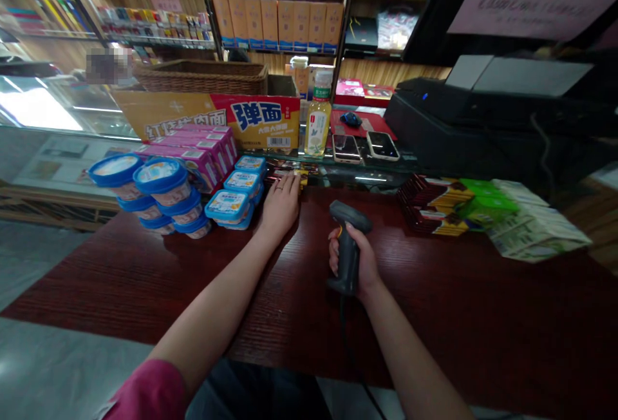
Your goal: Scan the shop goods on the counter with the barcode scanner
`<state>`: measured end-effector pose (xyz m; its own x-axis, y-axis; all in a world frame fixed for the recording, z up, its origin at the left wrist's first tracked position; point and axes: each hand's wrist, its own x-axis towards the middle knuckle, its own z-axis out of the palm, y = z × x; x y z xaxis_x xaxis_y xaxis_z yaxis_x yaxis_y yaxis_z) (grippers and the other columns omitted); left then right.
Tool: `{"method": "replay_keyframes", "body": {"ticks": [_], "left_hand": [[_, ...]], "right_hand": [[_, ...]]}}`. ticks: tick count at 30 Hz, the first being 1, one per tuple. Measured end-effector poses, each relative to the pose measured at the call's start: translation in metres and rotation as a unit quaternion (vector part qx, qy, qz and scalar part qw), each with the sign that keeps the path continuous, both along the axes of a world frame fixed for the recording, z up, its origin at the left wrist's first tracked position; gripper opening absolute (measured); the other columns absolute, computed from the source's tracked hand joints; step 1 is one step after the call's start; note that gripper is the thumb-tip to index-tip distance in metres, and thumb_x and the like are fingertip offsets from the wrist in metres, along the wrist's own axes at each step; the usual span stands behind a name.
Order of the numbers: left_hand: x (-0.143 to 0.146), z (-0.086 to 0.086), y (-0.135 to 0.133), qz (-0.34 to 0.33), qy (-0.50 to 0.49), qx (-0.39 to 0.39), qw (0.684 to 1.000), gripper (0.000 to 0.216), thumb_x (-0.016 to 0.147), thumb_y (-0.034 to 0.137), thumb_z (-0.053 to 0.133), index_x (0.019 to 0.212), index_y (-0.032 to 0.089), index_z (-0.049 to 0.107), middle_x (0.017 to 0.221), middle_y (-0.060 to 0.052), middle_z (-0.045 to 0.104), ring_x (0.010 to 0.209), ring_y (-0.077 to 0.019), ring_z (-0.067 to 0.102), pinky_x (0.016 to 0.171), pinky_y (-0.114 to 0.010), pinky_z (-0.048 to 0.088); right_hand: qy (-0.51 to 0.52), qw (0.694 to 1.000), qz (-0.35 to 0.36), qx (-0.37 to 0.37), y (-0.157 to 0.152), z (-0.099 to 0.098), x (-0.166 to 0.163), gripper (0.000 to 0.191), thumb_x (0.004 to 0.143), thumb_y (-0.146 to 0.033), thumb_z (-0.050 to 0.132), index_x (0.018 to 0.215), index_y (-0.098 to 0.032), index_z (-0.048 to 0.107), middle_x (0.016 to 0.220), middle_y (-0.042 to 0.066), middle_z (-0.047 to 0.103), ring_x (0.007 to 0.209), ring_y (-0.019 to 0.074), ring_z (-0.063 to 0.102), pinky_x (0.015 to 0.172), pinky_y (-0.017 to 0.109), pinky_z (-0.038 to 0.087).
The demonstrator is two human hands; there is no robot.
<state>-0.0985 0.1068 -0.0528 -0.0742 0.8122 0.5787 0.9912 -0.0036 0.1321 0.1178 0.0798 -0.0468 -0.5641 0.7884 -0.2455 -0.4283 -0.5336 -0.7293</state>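
Observation:
My right hand (363,259) is closed around the handle of a dark grey barcode scanner (348,239), held upright over the dark red wooden counter (458,317). My left hand (281,202) lies flat with fingers stretched out at the counter's far edge. Its fingertips touch a small yellow and dark packet (295,175) there. Just left of that hand stand stacked blue-lidded tubs (232,206).
More blue tubs (145,188), pink boxes (203,149) and a noodle carton (232,120) fill the left. A drink bottle (318,117) and two phones (364,147) lie behind. Stacked packets (483,210) sit right, under a black till (483,117).

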Motion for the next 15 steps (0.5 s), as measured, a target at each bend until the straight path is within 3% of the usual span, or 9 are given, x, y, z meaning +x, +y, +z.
{"method": "replay_keyframes", "body": {"ticks": [3, 9, 12, 15], "left_hand": [[0.005, -0.003, -0.001, 0.011, 0.025, -0.027, 0.999, 0.056, 0.096, 0.017, 0.041, 0.152, 0.011, 0.045, 0.153, -0.020, 0.051, 0.144, -0.0340, 0.046, 0.119, -0.053, 0.035], [0.002, -0.002, -0.001, 0.044, 0.041, -0.053, 0.997, 0.058, 0.096, 0.019, 0.044, 0.153, 0.007, 0.042, 0.160, -0.021, 0.040, 0.150, -0.0347, 0.037, 0.123, -0.053, 0.030], [0.008, -0.001, -0.004, 0.003, 0.027, -0.027, 0.999, 0.058, 0.096, 0.019, 0.046, 0.152, 0.007, 0.042, 0.163, -0.020, 0.036, 0.154, -0.0336, 0.031, 0.125, -0.051, 0.030], [0.037, -0.003, -0.008, -0.087, 0.002, -0.005, 0.996, 0.054, 0.098, 0.018, 0.044, 0.151, 0.009, 0.042, 0.162, -0.018, 0.038, 0.154, -0.0292, 0.031, 0.126, -0.048, 0.032]], "right_hand": [[0.005, 1.000, 0.002, 0.000, 0.003, -0.004, -0.002, 0.038, 0.079, -0.056, 0.073, 0.079, -0.018, 0.069, 0.060, -0.003, 0.054, 0.040, 0.0098, 0.049, 0.034, 0.022, 0.042], [0.022, 0.999, -0.030, 0.004, 0.005, -0.003, 0.000, 0.040, 0.076, -0.055, 0.075, 0.081, -0.016, 0.067, 0.058, -0.004, 0.056, 0.038, 0.0090, 0.049, 0.033, 0.021, 0.041], [0.025, 0.997, -0.077, 0.007, 0.008, 0.000, 0.011, 0.039, 0.076, -0.054, 0.075, 0.080, -0.016, 0.065, 0.056, -0.004, 0.055, 0.038, 0.0091, 0.049, 0.033, 0.021, 0.041], [0.040, 0.988, -0.152, 0.006, 0.016, 0.001, 0.033, 0.037, 0.076, -0.053, 0.074, 0.078, -0.018, 0.064, 0.055, -0.004, 0.054, 0.038, 0.0089, 0.049, 0.033, 0.020, 0.041]]}}
